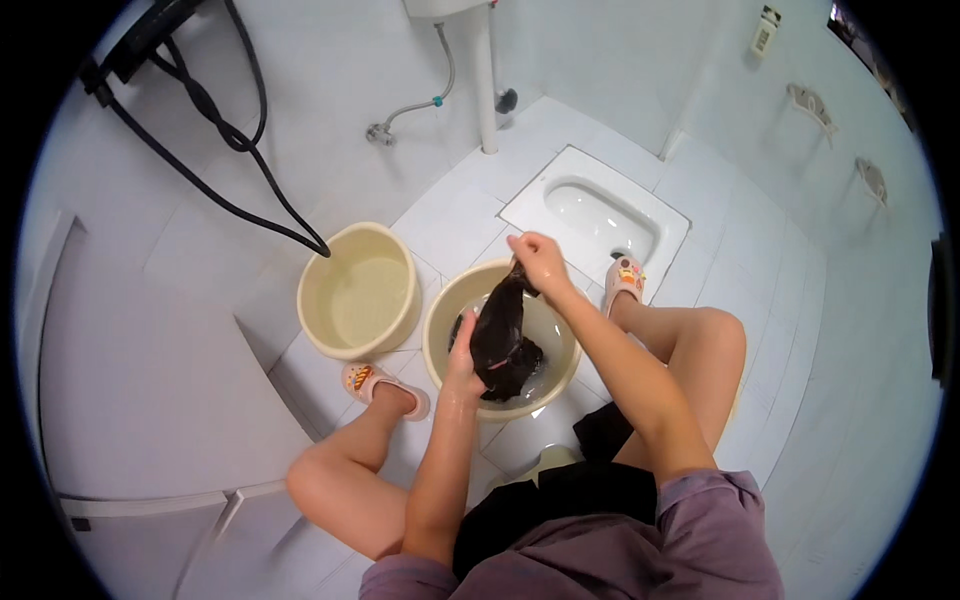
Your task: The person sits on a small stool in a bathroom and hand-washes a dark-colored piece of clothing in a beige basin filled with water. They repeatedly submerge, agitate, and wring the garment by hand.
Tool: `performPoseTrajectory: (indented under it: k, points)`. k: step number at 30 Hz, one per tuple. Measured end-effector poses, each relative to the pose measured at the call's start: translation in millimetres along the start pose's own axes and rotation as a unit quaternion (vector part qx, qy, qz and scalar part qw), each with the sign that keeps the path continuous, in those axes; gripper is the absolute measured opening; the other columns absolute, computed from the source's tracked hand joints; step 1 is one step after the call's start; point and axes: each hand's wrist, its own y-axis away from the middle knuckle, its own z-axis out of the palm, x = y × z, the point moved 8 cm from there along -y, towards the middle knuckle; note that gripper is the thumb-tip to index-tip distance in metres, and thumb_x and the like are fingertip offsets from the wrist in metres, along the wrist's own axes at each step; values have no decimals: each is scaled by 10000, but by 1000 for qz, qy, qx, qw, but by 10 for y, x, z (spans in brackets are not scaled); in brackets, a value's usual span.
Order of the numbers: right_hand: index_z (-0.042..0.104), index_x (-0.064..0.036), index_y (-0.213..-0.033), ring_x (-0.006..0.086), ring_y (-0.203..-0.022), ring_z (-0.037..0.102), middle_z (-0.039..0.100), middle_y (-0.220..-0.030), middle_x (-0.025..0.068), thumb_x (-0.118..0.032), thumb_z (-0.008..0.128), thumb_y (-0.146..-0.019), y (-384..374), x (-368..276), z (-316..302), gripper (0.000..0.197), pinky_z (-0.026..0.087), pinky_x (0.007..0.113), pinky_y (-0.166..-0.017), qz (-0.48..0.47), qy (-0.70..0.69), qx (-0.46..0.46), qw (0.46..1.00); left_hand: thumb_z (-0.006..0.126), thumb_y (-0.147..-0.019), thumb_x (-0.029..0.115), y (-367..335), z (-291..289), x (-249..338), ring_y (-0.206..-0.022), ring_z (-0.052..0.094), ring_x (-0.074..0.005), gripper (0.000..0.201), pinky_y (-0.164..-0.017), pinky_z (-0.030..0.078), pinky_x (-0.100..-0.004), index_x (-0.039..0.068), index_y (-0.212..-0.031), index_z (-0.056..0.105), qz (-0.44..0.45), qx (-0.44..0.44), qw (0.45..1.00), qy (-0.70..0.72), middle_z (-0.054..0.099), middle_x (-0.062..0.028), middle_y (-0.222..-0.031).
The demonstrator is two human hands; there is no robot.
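Note:
A dark, wet piece of clothing (500,325) is stretched between my two hands over a cream-coloured round basin (430,335). Its upper end is pinched in the fingers of my right hand (541,264), raised near the basin's far rim. Lower down, my left hand (464,365) grips the garment's left side, thumb up, with most of its fingers hidden by the fabric. The bottom of the garment bunches in cloudy water, and a small pinkish strip shows on it. What kind of garment it is cannot be made out.
A second cream basin (340,350) with water stands to the left, a black hose (285,205) hanging to its rim. Beyond my basin lies a white squat toilet (650,205). A white cabinet (160,390) is at the left. My clog-clad feet flank the basin.

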Motion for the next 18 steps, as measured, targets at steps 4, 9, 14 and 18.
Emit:
performPoseTrajectory:
  k: [4,9,14,18]
  points:
    - [489,-59,-614,47,-492,398,501,-551,-4,-213,596,-807,-75,-405,-135,269,315,219,-462,7,-50,-15,999,561,-842,270,27,10,-83,-845,582,-146,373,-767,466,-270,18,-1113,512,-18,-39,984,-171,595,-63,-979]
    - [491,-38,-642,65,-523,433,515,-574,4,-190,614,-788,32,-604,-234,244,343,227,-479,-64,-25,17,997,531,-837,217,-44,-239,-113,-799,585,-178,294,-740,481,-307,21,-1055,526,-9,44,995,-86,597,-79,-921]
    - [492,-37,-662,179,-578,489,509,-632,51,-159,643,-716,1067,-901,593,202,402,303,-540,-243,122,-101,957,473,-849,252,-19,-347,193,-952,528,-198,356,-811,452,-336,92,-1166,447,155,37,985,-67,534,-88,-1061]
    - [505,-83,-658,261,-596,495,463,-603,65,-212,682,-624,1716,-1046,968,222,404,349,-502,-437,161,-97,879,405,-901,309,92,-135,173,-933,517,-167,293,-761,449,-304,95,-1078,496,135,-192,972,33,532,-61,-1021]
